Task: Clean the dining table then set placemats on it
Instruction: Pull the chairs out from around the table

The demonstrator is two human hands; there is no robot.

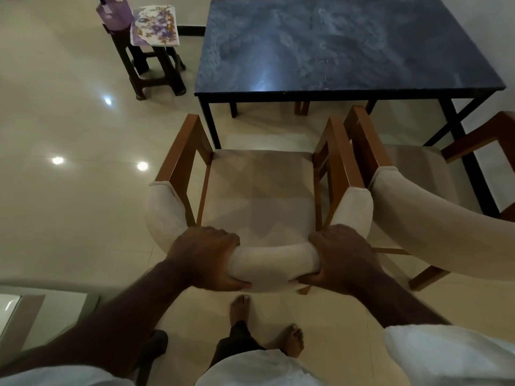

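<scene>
The dining table (345,45) has a dark blue marbled top on black legs and stands ahead of me. A wooden chair with a cream padded backrest (274,263) stands between me and the table, pulled back from its edge. My left hand (206,257) grips the left part of the backrest. My right hand (342,254) grips the right part of it. Floral purple placemats (154,25) lie stacked on a dark stool (150,65) to the table's left, beside a purple spray bottle (114,11).
A second chair of the same kind (423,207) stands close on the right, its backrest almost touching the first. More chair legs show under the table's far side. My bare feet (292,339) stand on the glossy cream floor behind the chair.
</scene>
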